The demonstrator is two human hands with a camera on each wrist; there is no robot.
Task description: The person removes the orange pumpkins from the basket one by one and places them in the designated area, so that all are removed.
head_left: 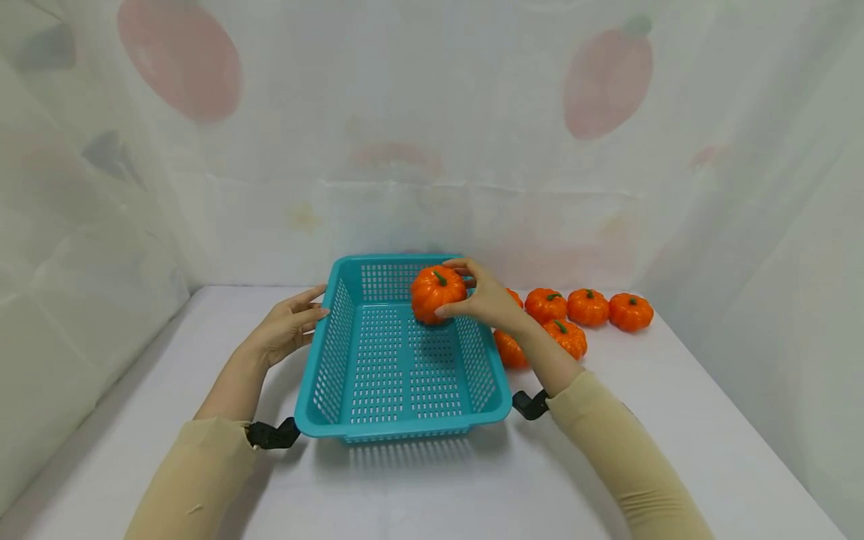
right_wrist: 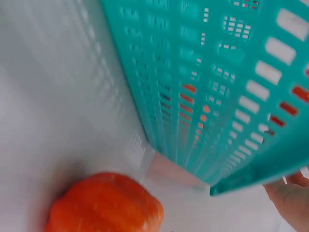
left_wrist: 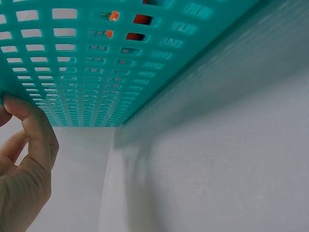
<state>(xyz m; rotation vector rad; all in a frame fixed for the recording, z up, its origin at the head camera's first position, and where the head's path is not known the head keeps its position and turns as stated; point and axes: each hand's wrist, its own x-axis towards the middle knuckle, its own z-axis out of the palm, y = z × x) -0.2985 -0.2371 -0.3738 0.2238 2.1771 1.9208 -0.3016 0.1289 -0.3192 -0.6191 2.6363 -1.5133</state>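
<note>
A small orange pumpkin [head_left: 433, 298] with a green stem is held by my right hand [head_left: 487, 298], thumb in front and fingers behind it. Hand and pumpkin are over the right back part of a turquoise plastic basket [head_left: 405, 430] with slotted walls. At the basket's left rim, my left hand [head_left: 286, 328] grips the edge with bent fingers. In the left wrist view, the fingers [left_wrist: 36, 130] curl up to the rim from outside. From the right wrist, orange shows through the slots, and part of my right hand [right_wrist: 293, 200] appears beyond the rim.
Several more pumpkins [head_left: 588, 307] lie on the white table [head_left: 418, 499] to the basket's right, some partly hidden by my right arm. One pumpkin [right_wrist: 108, 205] sits close beside the basket wall. Pale curtains [head_left: 432, 210] with faded fruit prints hang behind and at both sides.
</note>
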